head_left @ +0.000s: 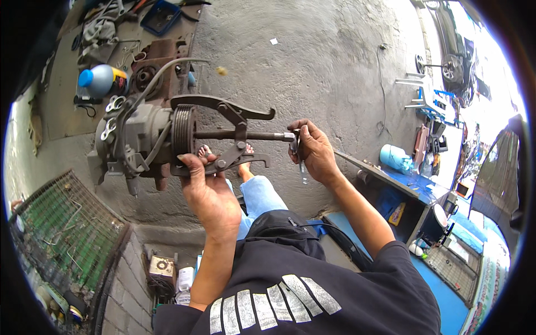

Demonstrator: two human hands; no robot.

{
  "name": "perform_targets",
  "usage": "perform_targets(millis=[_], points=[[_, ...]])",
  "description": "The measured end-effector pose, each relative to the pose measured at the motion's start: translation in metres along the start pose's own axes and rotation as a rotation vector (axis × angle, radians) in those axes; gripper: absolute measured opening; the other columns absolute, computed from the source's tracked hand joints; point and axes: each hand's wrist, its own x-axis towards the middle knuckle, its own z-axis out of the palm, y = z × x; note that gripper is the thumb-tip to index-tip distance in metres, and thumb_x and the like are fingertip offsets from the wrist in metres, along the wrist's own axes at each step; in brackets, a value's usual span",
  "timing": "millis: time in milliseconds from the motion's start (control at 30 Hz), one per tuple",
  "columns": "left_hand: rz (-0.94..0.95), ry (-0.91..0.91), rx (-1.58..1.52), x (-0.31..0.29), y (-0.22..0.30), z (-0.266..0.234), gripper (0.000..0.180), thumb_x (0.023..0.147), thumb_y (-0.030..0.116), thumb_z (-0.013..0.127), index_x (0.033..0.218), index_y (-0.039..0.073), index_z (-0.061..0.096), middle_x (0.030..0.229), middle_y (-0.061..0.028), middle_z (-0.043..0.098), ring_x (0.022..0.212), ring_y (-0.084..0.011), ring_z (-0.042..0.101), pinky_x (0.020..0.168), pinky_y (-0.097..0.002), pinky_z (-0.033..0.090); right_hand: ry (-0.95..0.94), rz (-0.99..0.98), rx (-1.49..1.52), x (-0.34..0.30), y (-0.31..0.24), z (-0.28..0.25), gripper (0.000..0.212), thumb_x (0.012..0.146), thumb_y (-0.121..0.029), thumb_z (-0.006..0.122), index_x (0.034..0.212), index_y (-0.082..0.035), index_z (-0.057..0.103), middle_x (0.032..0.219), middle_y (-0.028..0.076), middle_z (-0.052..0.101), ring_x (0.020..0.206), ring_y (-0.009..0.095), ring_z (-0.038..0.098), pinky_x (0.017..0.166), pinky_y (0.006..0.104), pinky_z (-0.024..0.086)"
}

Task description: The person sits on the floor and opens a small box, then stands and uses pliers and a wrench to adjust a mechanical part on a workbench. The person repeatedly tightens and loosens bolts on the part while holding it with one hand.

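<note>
A grey, ribbed-pulley car compressor [142, 131] lies on its side at left, its grooved pulley [184, 129] facing right. A dark steel jaw puller [241, 131] is set against the pulley, its long screw pointing right and its arms spread above and below. My left hand [209, 192] is closed around the puller's lower arm beside the pulley, thumb on top. My right hand [314, 148] is closed on a metal wrench [302, 167] at the screw's outer end. Fingers hide much of the wrench.
Behind the compressor, a bench [61, 120] bears a blue-capped bottle [100, 81], rags [100, 30], a blue tray [161, 17] and a rusty machine part [164, 53]. A metal grate [67, 223] lies at lower left. A blue-topped table [416, 184] stands at right.
</note>
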Motion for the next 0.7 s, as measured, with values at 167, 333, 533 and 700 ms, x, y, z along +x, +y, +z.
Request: perform_targets(millis=[167,333,533,700], points=[[-0.012,-0.113,0.026,0.001,0.003,-0.004,0.03,0.095,0.034,0.073,0.109,0.01,0.064,0.099,0.0011,0.06,0.094,-0.0128,0.058,0.092,-0.0319,0.046,-0.021,-0.17,-0.061,0.007,0.011,0.006,0.036,0.11,-0.034,0.044,0.12,-0.001,0.056,0.093,0.004,0.061,0.074,0.01,0.057,0.064,0.0241,0.049],[0.042,-0.038,0.062,0.009,0.0,-0.009,0.031,0.094,0.032,0.075,0.115,0.013,0.063,0.1,0.0031,0.059,0.094,-0.0115,0.057,0.093,-0.0324,0.046,-0.123,-0.199,-0.004,0.016,0.015,0.013,0.039,0.111,-0.034,0.042,0.122,0.0,0.057,0.098,0.004,0.062,0.078,0.007,0.056,0.067,0.0247,0.048],[0.05,-0.044,0.06,0.01,-0.001,-0.011,0.026,0.094,0.029,0.076,0.114,0.016,0.064,0.1,0.0051,0.061,0.093,-0.0103,0.058,0.09,-0.0311,0.045,-0.09,-0.259,-0.012,0.011,0.017,0.021,0.037,0.111,-0.035,0.043,0.123,-0.003,0.057,0.103,0.003,0.06,0.085,0.006,0.055,0.076,0.0238,0.048],[0.057,-0.035,0.043,0.009,-0.003,-0.006,0.023,0.094,0.028,0.076,0.112,0.018,0.066,0.1,0.0054,0.063,0.093,-0.0102,0.058,0.088,-0.0302,0.044,-0.075,-0.342,-0.078,0.01,0.015,0.02,0.037,0.109,-0.037,0.047,0.123,-0.004,0.056,0.103,0.002,0.06,0.086,0.005,0.054,0.076,0.0221,0.047]])
